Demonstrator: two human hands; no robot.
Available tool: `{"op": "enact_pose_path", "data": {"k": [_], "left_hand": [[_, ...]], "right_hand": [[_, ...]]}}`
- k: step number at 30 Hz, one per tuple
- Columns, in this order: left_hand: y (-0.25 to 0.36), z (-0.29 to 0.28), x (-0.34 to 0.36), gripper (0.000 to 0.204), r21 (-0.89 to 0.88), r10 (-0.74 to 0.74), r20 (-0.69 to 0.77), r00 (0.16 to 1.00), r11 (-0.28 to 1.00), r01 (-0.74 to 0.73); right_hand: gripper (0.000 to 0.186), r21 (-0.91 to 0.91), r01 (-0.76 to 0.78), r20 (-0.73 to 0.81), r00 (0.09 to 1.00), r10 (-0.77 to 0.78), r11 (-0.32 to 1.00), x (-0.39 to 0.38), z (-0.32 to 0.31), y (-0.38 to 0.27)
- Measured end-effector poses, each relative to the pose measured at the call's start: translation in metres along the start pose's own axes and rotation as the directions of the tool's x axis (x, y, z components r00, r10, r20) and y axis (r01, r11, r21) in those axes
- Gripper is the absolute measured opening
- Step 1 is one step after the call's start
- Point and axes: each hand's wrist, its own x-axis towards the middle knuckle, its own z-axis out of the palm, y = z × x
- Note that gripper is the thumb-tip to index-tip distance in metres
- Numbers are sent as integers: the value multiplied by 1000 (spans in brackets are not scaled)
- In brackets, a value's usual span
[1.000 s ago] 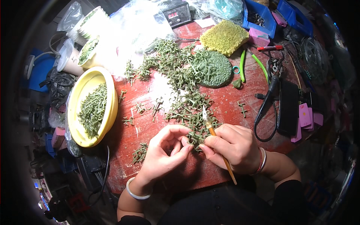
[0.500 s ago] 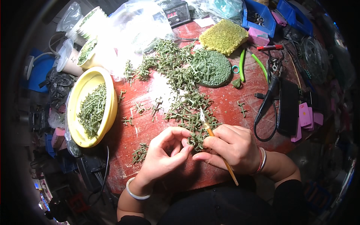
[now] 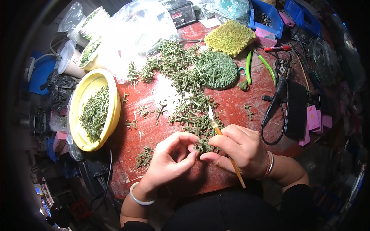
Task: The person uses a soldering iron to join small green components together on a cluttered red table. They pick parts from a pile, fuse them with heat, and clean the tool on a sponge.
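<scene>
My right hand [image 3: 241, 150] is closed round a slim wooden-handled craft knife [image 3: 217, 130], its pointed metal end aimed away from me over a heap of small green branched pieces [image 3: 192, 111]. Across from it, my left hand [image 3: 173, 154] is closed in a pinch, thumb against forefinger, at a small green piece [image 3: 202, 145] between the two hands. How much of that piece the fingers cover cannot be made out. My right thumb lies close to the same spot, below the knife handle.
At the left stands a yellow bowl [image 3: 115, 111] of green pieces. A round green disc [image 3: 229, 73], a yellow sponge-like block [image 3: 230, 37] and green-handled pliers [image 3: 249, 68] lie beyond the heap. Rightward are a black phone [image 3: 296, 111] and a cabled black handpiece [image 3: 275, 100].
My right hand and the knife have shifted slightly, the tip moving a little to the right and away from me. My left hand has barely moved.
</scene>
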Motion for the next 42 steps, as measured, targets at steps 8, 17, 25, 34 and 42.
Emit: {"op": "enact_pose_path", "data": {"k": [8, 17, 25, 34, 42], "left_hand": [[5, 0, 1, 26, 237, 111, 14, 994, 965, -111], [3, -1, 2, 24, 206, 107, -4, 994, 973, -104], [-3, -1, 2, 24, 206, 154, -13, 988, 967, -148], [-6, -1, 2, 23, 216, 179, -7, 984, 961, -174], [1, 0, 2, 23, 271, 191, 2, 982, 945, -184]], "right_hand": [[18, -50, -24, -4, 1000, 24, 998, -3, 5, 1], [18, -65, -15, 26, 1000, 17, 998, -2, 3, 1], [31, 15, 36, 47, 998, -36, 999, -3, 4, 3], [38, 78, 39, 27, 999, -41, 996, -4, 1, 1], [40, 91, 27, 12, 1000, -29, 996, -5, 2, 0]]}}
